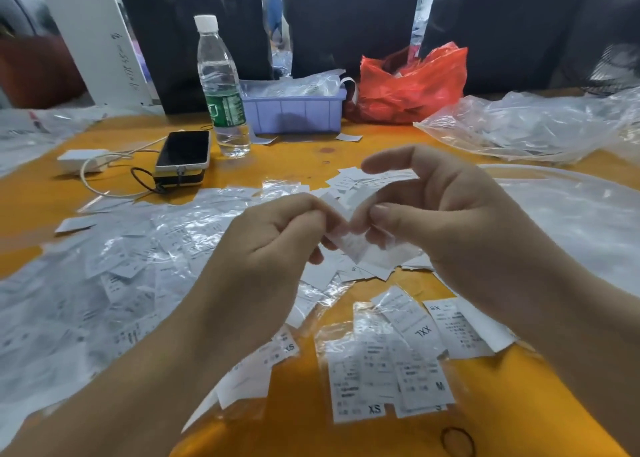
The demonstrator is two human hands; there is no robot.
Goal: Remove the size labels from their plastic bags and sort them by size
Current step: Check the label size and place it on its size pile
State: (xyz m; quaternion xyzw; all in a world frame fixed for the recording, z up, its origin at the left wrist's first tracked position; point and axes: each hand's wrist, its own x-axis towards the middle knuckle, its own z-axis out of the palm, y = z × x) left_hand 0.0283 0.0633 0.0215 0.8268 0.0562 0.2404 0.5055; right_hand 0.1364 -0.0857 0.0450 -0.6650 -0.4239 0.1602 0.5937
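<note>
My left hand (266, 245) and my right hand (446, 214) meet above the middle of the orange table (294, 158). Between them they pinch a small clear plastic bag with white size labels (349, 245) inside. My right forefinger sticks out above it. Below the hands lie loose white labels marked XS (374, 409), M (440, 385) and XXL (423, 332). A broad heap of bagged labels (104, 276) covers the table's left side.
A water bottle (221, 86), a phone on a power bank (183, 151) with a cable, a purple tray (294, 110), a red plastic bag (412, 82) and crumpled clear bags (536, 127) stand at the back. A black hair band (457, 441) lies near the front edge.
</note>
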